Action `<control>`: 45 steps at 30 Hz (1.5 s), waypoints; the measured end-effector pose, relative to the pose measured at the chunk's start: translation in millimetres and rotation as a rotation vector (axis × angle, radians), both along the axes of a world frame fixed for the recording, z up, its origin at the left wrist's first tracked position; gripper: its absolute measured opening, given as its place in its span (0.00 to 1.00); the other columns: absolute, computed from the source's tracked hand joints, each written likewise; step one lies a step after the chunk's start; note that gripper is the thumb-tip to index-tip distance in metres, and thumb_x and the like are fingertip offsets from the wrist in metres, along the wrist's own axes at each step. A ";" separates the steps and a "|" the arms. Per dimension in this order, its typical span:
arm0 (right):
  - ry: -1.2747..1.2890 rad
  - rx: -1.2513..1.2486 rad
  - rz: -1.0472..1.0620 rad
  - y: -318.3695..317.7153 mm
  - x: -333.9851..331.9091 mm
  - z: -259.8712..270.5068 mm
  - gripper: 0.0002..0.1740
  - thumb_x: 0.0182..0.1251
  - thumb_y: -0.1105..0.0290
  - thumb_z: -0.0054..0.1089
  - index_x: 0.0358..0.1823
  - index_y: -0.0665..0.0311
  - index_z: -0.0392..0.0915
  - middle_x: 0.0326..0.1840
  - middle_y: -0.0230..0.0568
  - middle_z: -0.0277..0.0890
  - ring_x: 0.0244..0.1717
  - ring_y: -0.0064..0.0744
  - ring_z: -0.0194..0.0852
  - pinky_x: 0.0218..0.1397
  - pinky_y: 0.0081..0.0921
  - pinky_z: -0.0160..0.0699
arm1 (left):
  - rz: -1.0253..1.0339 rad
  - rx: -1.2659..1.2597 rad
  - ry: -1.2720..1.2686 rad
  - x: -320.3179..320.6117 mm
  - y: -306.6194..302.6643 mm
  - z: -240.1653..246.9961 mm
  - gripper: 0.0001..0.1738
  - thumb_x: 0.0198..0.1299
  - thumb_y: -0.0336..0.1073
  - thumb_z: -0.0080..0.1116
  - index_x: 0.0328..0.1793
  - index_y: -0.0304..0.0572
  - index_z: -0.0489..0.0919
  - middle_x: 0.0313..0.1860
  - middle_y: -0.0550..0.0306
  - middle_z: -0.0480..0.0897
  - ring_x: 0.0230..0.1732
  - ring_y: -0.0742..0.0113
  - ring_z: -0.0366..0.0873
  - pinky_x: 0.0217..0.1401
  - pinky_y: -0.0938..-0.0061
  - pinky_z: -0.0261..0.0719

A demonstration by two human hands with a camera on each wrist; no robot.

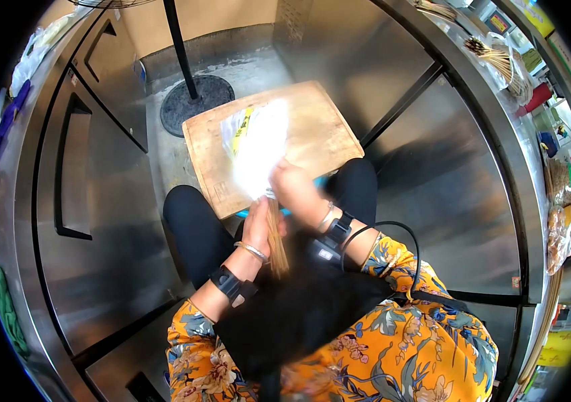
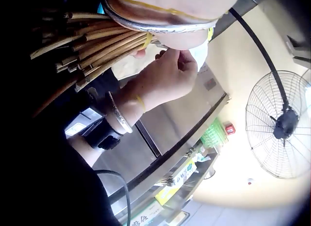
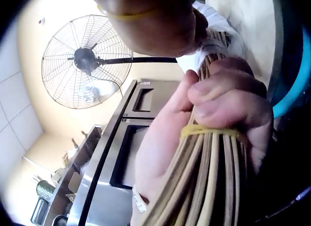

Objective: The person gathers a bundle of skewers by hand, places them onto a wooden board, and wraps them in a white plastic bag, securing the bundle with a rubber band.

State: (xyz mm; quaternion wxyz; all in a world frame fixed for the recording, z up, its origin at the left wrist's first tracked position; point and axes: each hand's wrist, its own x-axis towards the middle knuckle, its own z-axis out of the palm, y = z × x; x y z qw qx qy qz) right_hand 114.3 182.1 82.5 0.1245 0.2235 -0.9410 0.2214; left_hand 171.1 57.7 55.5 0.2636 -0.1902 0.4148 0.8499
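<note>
A bundle of thin wooden sticks (image 1: 276, 241) lies in the left hand (image 1: 256, 231), whose fingers curl round it in the right wrist view, just beyond a yellow rubber band (image 3: 214, 132). The sticks' far part is inside a white plastic bag (image 1: 258, 144) with yellow print, washed out by glare. At the bag's gathered neck the right hand (image 1: 297, 191) pinches the plastic; its fingers are curled in the left wrist view. Loose stick ends (image 2: 104, 43) fan out toward the body.
Below the bag is a wooden board (image 1: 319, 127), with a turquoise rim (image 3: 294, 80) under its near edge. A black round stand base (image 1: 181, 110) is behind it. Steel cabinets (image 1: 107, 221) stand on both sides; a wire fan (image 3: 86, 60) rises ahead.
</note>
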 end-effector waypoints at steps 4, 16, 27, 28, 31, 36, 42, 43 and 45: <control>-0.015 0.132 0.046 -1.5 7.6 8.2 0.05 0.42 0.74 0.57 0.23 0.68 0.74 0.25 0.46 0.72 0.35 0.42 0.72 0.40 0.34 0.76 | -0.004 -0.050 -0.010 -0.3 2.8 0.2 0.17 0.69 0.52 0.37 0.41 0.47 0.66 0.24 0.56 0.72 0.19 0.67 0.68 0.20 0.75 0.68; -0.020 0.336 0.109 -13.6 23.3 21.6 0.08 0.47 0.73 0.55 0.31 0.64 0.75 0.30 0.44 0.72 0.38 0.43 0.73 0.44 0.32 0.73 | 0.030 -0.061 0.029 2.4 11.5 2.4 0.19 0.69 0.53 0.37 0.44 0.46 0.66 0.24 0.59 0.73 0.17 0.69 0.70 0.16 0.76 0.68; -0.514 -0.503 -0.052 1.0 -6.6 -15.5 0.12 0.47 0.75 0.58 0.35 0.65 0.71 0.25 0.45 0.75 0.28 0.41 0.76 0.32 0.32 0.74 | 0.028 -0.002 0.034 5.8 5.8 -1.1 0.17 0.69 0.53 0.38 0.44 0.49 0.66 0.24 0.58 0.72 0.18 0.69 0.69 0.18 0.76 0.68; -0.582 -0.475 -0.030 3.4 -13.3 -14.8 0.12 0.48 0.74 0.58 0.36 0.65 0.70 0.25 0.43 0.75 0.27 0.38 0.76 0.32 0.31 0.74 | 0.033 -0.001 0.021 7.1 5.7 -1.8 0.16 0.68 0.52 0.38 0.45 0.48 0.67 0.24 0.58 0.72 0.18 0.69 0.69 0.18 0.76 0.68; -0.741 -0.419 0.032 10.0 -25.4 -13.6 0.13 0.52 0.73 0.58 0.40 0.65 0.70 0.27 0.38 0.74 0.28 0.29 0.72 0.34 0.26 0.73 | 0.029 0.004 0.005 8.1 5.3 -2.4 0.16 0.68 0.51 0.39 0.47 0.49 0.67 0.25 0.57 0.73 0.19 0.69 0.70 0.18 0.76 0.67; -1.161 -0.720 0.019 18.4 -15.1 -0.3 0.09 0.61 0.73 0.55 0.42 0.66 0.70 0.33 0.33 0.72 0.35 0.22 0.70 0.39 0.20 0.72 | 0.001 0.027 -0.024 9.0 1.6 1.6 0.16 0.68 0.53 0.40 0.46 0.50 0.66 0.26 0.57 0.73 0.19 0.69 0.69 0.20 0.77 0.68; -0.652 -0.421 0.033 11.2 21.2 28.2 0.10 0.60 0.75 0.57 0.42 0.67 0.69 0.33 0.34 0.73 0.35 0.21 0.71 0.37 0.21 0.73 | 0.028 0.086 -0.090 2.7 2.3 -0.2 0.18 0.67 0.53 0.41 0.42 0.48 0.70 0.26 0.57 0.73 0.20 0.69 0.70 0.22 0.77 0.68; -0.681 -0.586 0.028 10.0 23.3 22.0 0.11 0.59 0.77 0.56 0.43 0.67 0.70 0.34 0.36 0.73 0.34 0.22 0.72 0.35 0.23 0.74 | 0.017 0.071 -0.079 1.8 2.4 -2.3 0.19 0.67 0.54 0.42 0.41 0.47 0.71 0.26 0.57 0.73 0.20 0.69 0.70 0.22 0.77 0.68; -0.797 -0.678 -0.020 10.6 27.5 16.8 0.10 0.58 0.77 0.56 0.42 0.67 0.72 0.35 0.37 0.72 0.33 0.23 0.71 0.36 0.23 0.73 | -0.011 0.081 -0.063 0.6 1.5 -4.1 0.19 0.66 0.55 0.43 0.41 0.47 0.71 0.27 0.57 0.73 0.20 0.70 0.70 0.22 0.77 0.68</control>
